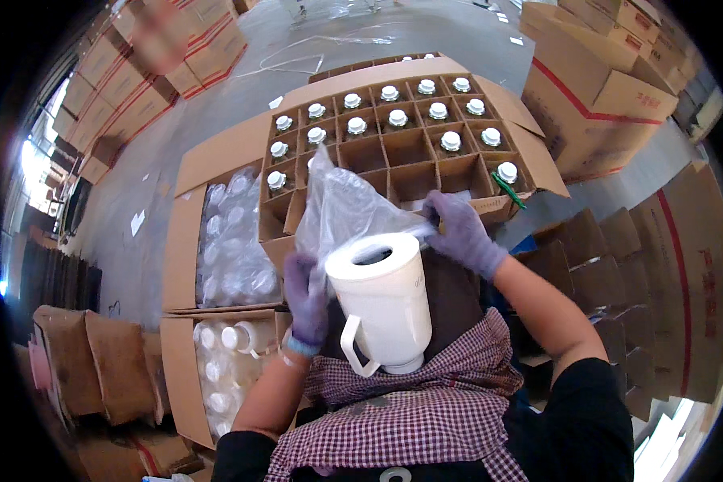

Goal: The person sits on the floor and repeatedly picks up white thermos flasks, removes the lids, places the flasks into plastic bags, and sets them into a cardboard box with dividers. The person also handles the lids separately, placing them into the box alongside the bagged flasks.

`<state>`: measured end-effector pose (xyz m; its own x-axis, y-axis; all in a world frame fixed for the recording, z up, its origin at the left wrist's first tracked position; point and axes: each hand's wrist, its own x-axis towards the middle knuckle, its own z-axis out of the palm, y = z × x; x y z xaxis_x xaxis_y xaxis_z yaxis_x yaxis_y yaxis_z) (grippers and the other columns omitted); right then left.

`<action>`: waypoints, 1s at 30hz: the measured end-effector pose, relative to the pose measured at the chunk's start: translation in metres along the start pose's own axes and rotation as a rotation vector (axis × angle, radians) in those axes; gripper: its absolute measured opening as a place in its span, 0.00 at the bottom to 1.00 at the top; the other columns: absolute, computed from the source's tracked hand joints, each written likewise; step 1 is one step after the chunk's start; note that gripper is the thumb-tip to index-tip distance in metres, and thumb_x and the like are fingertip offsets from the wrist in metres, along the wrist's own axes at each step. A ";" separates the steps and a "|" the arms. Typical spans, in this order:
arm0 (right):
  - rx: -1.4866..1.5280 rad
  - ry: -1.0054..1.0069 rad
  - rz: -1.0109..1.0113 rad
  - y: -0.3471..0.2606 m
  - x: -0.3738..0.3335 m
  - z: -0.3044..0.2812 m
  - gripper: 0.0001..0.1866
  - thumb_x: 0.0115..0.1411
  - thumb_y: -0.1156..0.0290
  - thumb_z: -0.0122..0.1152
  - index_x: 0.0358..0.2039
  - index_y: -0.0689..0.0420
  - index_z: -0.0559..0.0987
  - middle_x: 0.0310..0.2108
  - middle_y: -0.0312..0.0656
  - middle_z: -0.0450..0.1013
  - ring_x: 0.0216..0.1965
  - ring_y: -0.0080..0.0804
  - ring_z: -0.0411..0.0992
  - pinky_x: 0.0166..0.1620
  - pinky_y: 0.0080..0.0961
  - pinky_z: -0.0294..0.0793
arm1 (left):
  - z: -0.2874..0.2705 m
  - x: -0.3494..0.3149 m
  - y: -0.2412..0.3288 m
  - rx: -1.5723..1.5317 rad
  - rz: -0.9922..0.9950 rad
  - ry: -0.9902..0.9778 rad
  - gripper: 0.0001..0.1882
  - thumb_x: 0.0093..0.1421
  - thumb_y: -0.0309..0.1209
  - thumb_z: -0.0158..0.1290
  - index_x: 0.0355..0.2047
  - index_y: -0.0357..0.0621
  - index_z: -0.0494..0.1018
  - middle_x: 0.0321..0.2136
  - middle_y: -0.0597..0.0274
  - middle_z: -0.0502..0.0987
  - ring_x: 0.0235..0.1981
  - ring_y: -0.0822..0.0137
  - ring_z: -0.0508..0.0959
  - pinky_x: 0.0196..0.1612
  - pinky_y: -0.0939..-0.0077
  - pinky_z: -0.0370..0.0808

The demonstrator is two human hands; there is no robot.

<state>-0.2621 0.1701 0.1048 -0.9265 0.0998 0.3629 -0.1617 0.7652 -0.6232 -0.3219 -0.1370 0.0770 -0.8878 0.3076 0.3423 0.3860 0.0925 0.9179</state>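
A white plastic jug with a side handle stands between my hands, over my lap, its ring-shaped end with a dark hole facing up and away. A clear plastic bag spreads just beyond that end, its edge touching or close to the rim. My left hand, in a grey-purple glove, closes on the bag's edge at the jug's left side. My right hand, gloved alike, pinches the bag's other edge to the right of the rim. The fingertips of my left hand are partly hidden.
Ahead stands a divided carton with several white-capped bottles and some bare cells; a green tie lies at its right corner. At left, one carton holds bagged clear items, another white jugs. Large cartons and dividers stand right.
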 end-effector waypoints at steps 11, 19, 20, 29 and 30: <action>0.273 -0.041 -0.086 -0.087 -0.160 -0.002 0.27 0.50 0.60 0.69 0.50 0.54 0.75 0.53 0.50 0.70 0.59 0.51 0.67 0.63 0.54 0.64 | -0.017 -0.072 0.057 -0.014 -0.232 -0.274 0.20 0.63 0.36 0.56 0.50 0.34 0.74 0.43 0.55 0.79 0.44 0.61 0.78 0.50 0.61 0.75; 0.005 0.556 -0.060 -0.094 -0.182 -0.037 0.44 0.46 0.60 0.77 0.63 0.45 0.67 0.63 0.56 0.58 0.63 0.59 0.63 0.61 0.47 0.70 | 0.076 -0.018 0.092 0.183 0.316 -0.318 0.25 0.70 0.45 0.46 0.54 0.35 0.69 0.53 0.50 0.74 0.52 0.55 0.75 0.55 0.58 0.73; 0.063 0.640 -0.048 -0.085 -0.186 -0.050 0.43 0.46 0.61 0.77 0.63 0.47 0.67 0.62 0.55 0.59 0.62 0.58 0.63 0.60 0.46 0.71 | 0.092 -0.030 0.110 0.311 0.435 -0.475 0.20 0.67 0.41 0.49 0.49 0.35 0.71 0.44 0.48 0.74 0.43 0.51 0.76 0.46 0.58 0.73; -0.129 1.277 0.430 -0.075 -0.340 -0.224 0.38 0.43 0.70 0.76 0.55 0.58 0.70 0.47 0.44 0.72 0.51 0.37 0.71 0.57 0.34 0.71 | 0.170 -0.075 0.205 0.374 0.712 -1.159 0.22 0.56 0.33 0.60 0.51 0.41 0.76 0.45 0.50 0.78 0.46 0.49 0.78 0.50 0.58 0.74; -0.163 1.331 0.478 -0.074 -0.368 -0.242 0.35 0.44 0.71 0.74 0.54 0.58 0.71 0.48 0.43 0.72 0.53 0.35 0.70 0.58 0.34 0.70 | 0.160 -0.065 0.192 0.389 0.679 -1.106 0.22 0.56 0.32 0.59 0.51 0.41 0.76 0.46 0.49 0.79 0.47 0.48 0.78 0.51 0.59 0.74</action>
<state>0.1731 0.2301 0.1851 0.1407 0.8092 0.5704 0.1951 0.5422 -0.8173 -0.1500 0.0120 0.1991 0.0985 0.9762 0.1930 0.8725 -0.1780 0.4550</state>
